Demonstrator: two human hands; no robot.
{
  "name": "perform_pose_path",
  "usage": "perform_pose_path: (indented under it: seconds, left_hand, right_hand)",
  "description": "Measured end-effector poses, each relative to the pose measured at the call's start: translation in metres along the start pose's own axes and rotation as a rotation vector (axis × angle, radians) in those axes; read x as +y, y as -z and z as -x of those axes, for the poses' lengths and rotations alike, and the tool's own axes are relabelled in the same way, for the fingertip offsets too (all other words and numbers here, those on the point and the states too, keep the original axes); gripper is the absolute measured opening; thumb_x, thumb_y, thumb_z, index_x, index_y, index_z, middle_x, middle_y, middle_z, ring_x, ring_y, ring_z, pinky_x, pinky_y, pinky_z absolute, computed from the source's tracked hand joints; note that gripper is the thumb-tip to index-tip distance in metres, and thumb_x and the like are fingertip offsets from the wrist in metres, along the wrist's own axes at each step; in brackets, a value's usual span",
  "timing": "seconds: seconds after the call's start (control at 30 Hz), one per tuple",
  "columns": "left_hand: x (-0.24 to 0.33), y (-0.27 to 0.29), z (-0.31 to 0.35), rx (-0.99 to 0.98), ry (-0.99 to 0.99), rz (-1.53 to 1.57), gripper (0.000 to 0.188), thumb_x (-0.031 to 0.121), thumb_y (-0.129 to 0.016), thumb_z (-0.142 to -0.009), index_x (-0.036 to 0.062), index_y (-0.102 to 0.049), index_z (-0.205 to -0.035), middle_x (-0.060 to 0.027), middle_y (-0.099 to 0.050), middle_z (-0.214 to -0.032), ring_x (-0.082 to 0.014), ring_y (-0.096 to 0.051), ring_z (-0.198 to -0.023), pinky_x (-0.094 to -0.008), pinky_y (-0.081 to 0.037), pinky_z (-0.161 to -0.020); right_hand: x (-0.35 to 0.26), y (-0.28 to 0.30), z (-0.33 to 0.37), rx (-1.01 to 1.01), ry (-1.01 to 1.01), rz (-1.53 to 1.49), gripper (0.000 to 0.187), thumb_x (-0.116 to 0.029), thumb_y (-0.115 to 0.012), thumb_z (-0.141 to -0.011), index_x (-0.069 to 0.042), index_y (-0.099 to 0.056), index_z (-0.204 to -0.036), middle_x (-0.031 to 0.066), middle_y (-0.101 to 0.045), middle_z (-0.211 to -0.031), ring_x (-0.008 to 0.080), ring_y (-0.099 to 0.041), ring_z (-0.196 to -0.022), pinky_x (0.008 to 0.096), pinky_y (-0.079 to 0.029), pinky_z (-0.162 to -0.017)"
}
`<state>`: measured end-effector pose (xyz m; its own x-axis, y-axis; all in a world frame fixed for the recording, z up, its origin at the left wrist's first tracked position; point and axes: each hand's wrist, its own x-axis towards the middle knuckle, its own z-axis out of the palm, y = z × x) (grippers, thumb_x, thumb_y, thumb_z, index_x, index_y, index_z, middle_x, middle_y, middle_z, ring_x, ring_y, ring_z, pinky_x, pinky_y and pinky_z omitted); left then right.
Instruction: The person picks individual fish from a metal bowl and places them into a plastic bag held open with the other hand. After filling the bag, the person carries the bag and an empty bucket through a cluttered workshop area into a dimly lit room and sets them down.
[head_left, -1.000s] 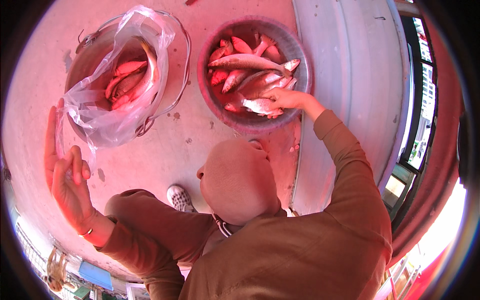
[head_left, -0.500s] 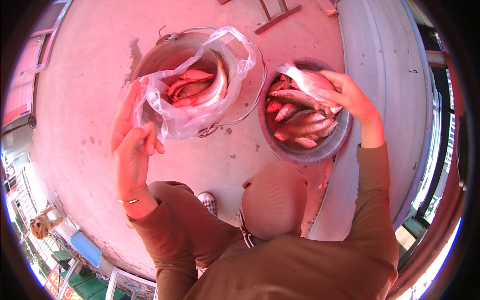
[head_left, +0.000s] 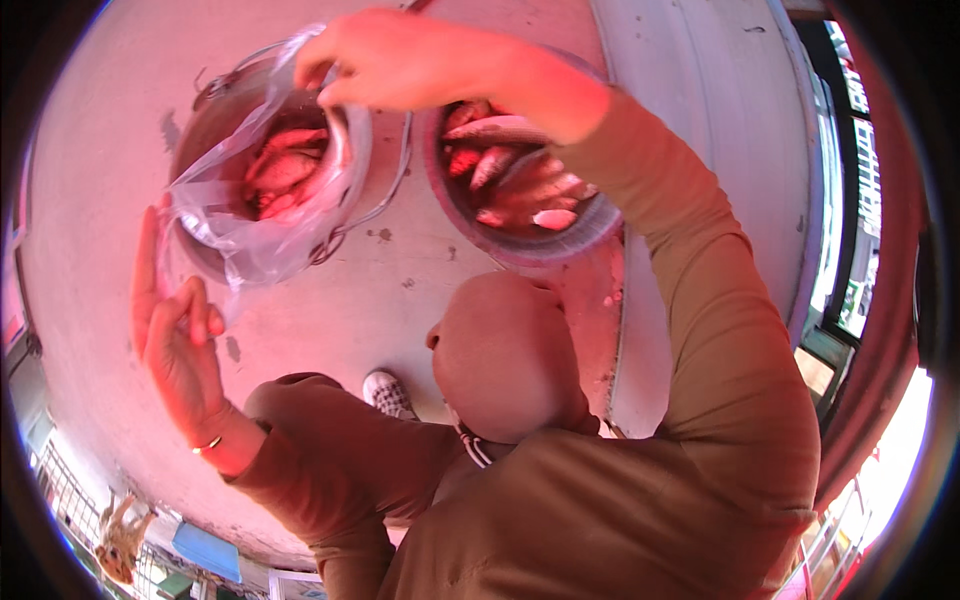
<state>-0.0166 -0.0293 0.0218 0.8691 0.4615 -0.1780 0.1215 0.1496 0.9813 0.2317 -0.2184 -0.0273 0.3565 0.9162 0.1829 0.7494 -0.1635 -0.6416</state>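
A clear plastic bag (head_left: 255, 238) lines the left bucket (head_left: 198, 140), with several fish (head_left: 285, 172) lying inside. My left hand (head_left: 185, 345) holds the bag's near left edge, its index finger stretched up along the plastic and the other fingers curled. Over the far right rim of the same bucket reaches my right hand (head_left: 400, 60), beside the bag's upper edge. Its fingers are bent and apart from the thumb, and no fish shows between them. My right forearm passes above the second bucket (head_left: 520, 248), which holds more fish (head_left: 490, 168) and is partly hidden by the arm.
Both buckets stand on a concrete floor (head_left: 300, 335) before my knees, under reddish light. A wire handle (head_left: 395, 185) hangs at the left bucket's side. To the right runs a long grey ledge (head_left: 700, 110). A small brown dog (head_left: 122, 540) stands at lower left near a blue object (head_left: 207, 552).
My right hand has swung left from the right bucket to the bagged one, and the pale fish it held is out of its fingers. The view has shifted; my left hand keeps the bag.
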Motion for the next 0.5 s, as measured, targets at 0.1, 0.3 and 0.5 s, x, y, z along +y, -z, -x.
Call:
perform_pose_path:
  seconds: [0.1,0.3,0.5]
  left_hand:
    - [-0.001,0.000,-0.001,-0.007,0.010,-0.013,0.074,0.007,-0.049,-0.087,-0.0060,-0.028,-0.156,-0.0151,-0.038,-0.160,-0.0029,-0.035,-0.057,-0.0170,-0.036,-0.052]
    - [-0.001,-0.002,-0.007,-0.024,0.001,-0.044,0.073,0.009,-0.051,-0.089,-0.0053,-0.027,-0.157,-0.0179,-0.034,-0.162,-0.0025,-0.036,-0.057,-0.0165,-0.034,-0.051]
    - [-0.003,-0.002,-0.009,0.000,-0.013,-0.107,0.073,0.013,-0.049,-0.089,-0.0054,-0.028,-0.157,-0.0188,-0.032,-0.162,-0.0016,-0.035,-0.057,-0.0156,-0.034,-0.051]
  right_hand:
    - [0.014,0.049,0.070,0.086,-0.114,-0.018,0.024,-0.020,-0.068,-0.087,0.000,-0.071,-0.100,0.0174,-0.073,-0.091,0.0288,-0.070,-0.081,0.0411,-0.055,-0.076]
    - [0.066,0.055,0.236,0.046,-0.764,0.002,0.019,-0.016,-0.068,-0.091,0.001,-0.066,-0.082,0.0088,-0.069,-0.074,0.0184,-0.065,-0.064,0.0385,-0.052,-0.063]
    - [0.103,-0.031,0.348,-0.180,-0.737,0.382,0.013,-0.003,-0.057,-0.083,-0.001,-0.068,-0.088,0.0219,-0.070,-0.094,0.0418,-0.066,-0.096,0.0476,-0.053,-0.079]
